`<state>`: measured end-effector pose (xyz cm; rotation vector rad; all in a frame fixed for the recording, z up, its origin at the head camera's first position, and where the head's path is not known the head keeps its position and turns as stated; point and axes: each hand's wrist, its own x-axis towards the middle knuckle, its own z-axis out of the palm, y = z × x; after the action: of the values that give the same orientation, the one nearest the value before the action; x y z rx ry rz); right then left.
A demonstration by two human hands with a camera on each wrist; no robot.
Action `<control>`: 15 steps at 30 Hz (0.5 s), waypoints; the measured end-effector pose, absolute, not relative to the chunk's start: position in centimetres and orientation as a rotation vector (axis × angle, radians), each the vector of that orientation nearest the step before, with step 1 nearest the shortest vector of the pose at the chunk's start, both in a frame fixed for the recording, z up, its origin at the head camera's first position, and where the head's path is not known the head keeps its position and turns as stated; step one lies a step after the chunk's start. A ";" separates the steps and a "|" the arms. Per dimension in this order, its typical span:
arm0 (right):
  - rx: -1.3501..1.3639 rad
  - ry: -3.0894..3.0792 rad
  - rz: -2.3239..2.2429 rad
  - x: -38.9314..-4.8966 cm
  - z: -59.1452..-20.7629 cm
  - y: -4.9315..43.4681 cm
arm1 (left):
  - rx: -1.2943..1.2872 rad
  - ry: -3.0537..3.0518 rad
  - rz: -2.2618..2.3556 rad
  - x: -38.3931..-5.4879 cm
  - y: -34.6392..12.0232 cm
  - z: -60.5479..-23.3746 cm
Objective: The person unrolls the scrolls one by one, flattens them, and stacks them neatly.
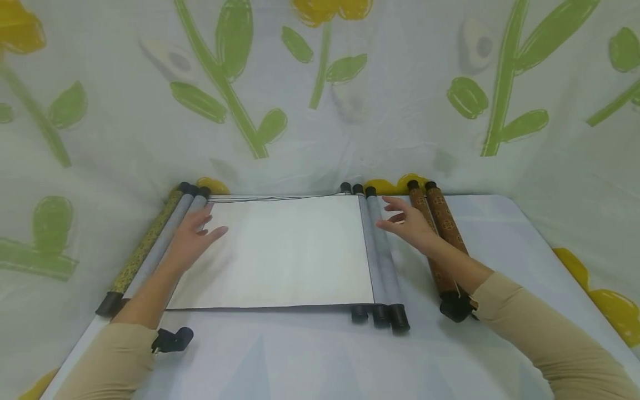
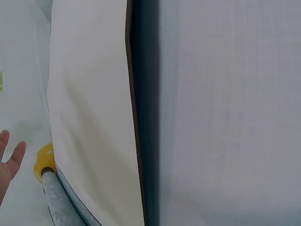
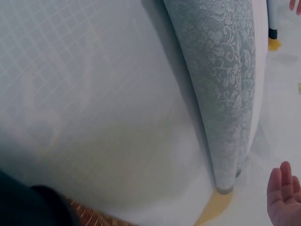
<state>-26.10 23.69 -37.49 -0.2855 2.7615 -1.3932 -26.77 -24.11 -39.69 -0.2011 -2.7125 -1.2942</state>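
Observation:
A hanging scroll lies partly unrolled, its blank white paper (image 1: 280, 250) spread between grey-blue patterned rolls with black end knobs. My left hand (image 1: 192, 239) is over the left edge of the paper, close to the grey-blue rolls (image 1: 162, 255) there, thumb spread from the fingers. Near the right rolls (image 1: 382, 255), my right hand (image 1: 407, 225) is held with loosely bent fingers and nothing in them. In the right wrist view, the floral weave of a grey-blue roll (image 3: 218, 94) shows, with the right hand (image 3: 284, 195) beside its far end.
Two brown patterned rolls (image 1: 445, 222) lie right of the scroll, under the right forearm. A yellow-green patterned roll (image 1: 147, 239) lies at the far left. Thin dark cords (image 1: 270, 198) run along the back edge of the paper. A flower-printed sheet (image 1: 400, 111) hangs behind the table.

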 end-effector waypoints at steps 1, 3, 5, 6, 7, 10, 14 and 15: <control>-0.307 2.761 -1.394 -26.0 -37.4 23.8 | -0.209 -2.716 -1.316 -26.7 -23.7 -39.6; -0.340 2.762 -1.390 -25.7 -37.3 23.9 | -0.227 -2.734 -1.345 -26.5 -23.0 -39.4; -0.371 2.764 -1.388 -25.5 -37.1 24.2 | -0.262 -2.749 -1.363 -26.4 -22.2 -39.2; -0.388 2.758 -1.392 -25.4 -37.0 24.3 | -0.278 -2.756 -1.353 -26.3 -21.7 -39.0; -0.411 2.752 -1.392 -25.3 -36.8 24.4 | -0.293 -2.757 -1.356 -26.3 -21.4 -38.9; -0.486 2.716 -1.383 -25.0 -36.2 24.9 | -0.332 -2.751 -1.374 -26.1 -20.1 -38.4; -0.563 2.682 -1.332 -24.5 -35.2 25.8 | -0.390 -2.772 -1.380 -25.8 -18.1 -37.8; -0.581 2.682 -1.318 -24.4 -35.0 26.1 | -0.413 -2.778 -1.378 -25.7 -17.5 -37.6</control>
<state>-24.40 26.14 -35.04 -0.5806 2.6824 -1.3181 -25.69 -17.54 -37.65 -0.4129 -2.7777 -1.3782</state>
